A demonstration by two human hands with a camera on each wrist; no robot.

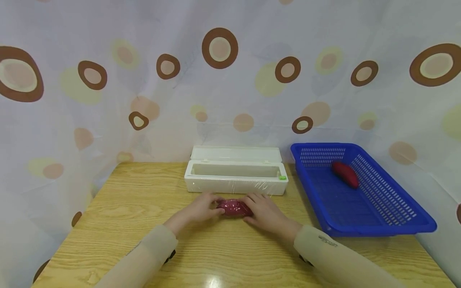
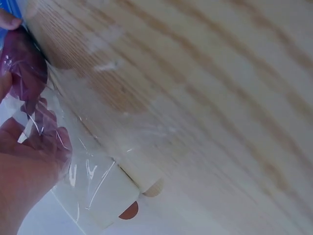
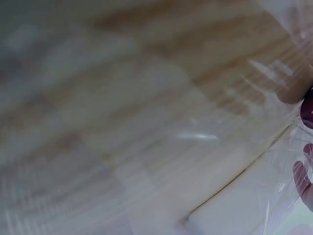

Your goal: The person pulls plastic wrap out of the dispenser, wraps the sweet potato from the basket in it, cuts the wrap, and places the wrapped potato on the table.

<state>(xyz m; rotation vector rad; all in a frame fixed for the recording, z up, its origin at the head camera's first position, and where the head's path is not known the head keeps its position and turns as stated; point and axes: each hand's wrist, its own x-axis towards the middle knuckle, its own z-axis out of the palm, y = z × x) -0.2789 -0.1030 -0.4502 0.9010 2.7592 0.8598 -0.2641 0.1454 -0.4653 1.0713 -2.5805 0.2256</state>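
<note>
A dark red sweet potato (image 1: 235, 208) lies crosswise in front of the white box, covered in shiny cling film. My left hand (image 1: 206, 207) holds its left end between thumb and fingers. Over the right end, my right hand (image 1: 265, 212) curls its fingers and thumb. In the left wrist view the sweet potato (image 2: 28, 66) narrows to gathered film near the left hand (image 2: 36, 147), and clear film (image 2: 93, 166) stretches across the fingers. Only a dark edge of the sweet potato (image 3: 308, 110) shows in the right wrist view.
Behind the hands stands a white cling film dispenser (image 1: 235, 185) with its lid raised. To the right, a blue plastic basket (image 1: 324, 216) has another red sweet potato (image 1: 345, 175) inside. A wooden table (image 1: 201, 256) carries everything, with a patterned curtain (image 1: 248, 100) behind it.
</note>
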